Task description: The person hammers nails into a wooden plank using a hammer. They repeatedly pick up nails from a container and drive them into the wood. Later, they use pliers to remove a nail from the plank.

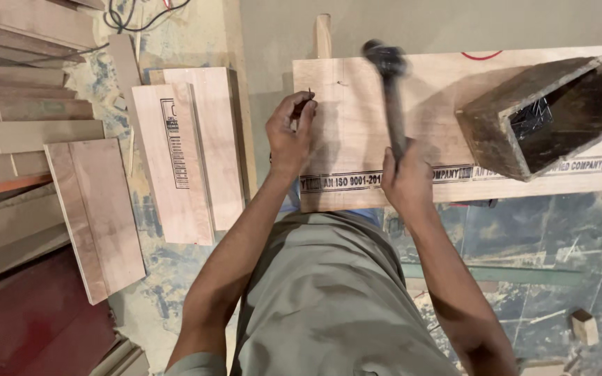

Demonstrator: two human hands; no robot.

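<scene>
My left hand (289,132) pinches a small dark nail (311,95) upright near the left end of a light plywood board (357,132). My right hand (405,182) grips the handle of a black hammer (389,87). Its blurred head hangs above the board, just right of the nail. The board lies across in front of me with a printed black strip along its near edge.
A dark wooden box (534,115) holding several nails rests on the board's right part. Stacked plywood offcuts (189,153) lie on the floor at left, with more planks (29,104) beyond. A small wood block (584,326) sits at lower right.
</scene>
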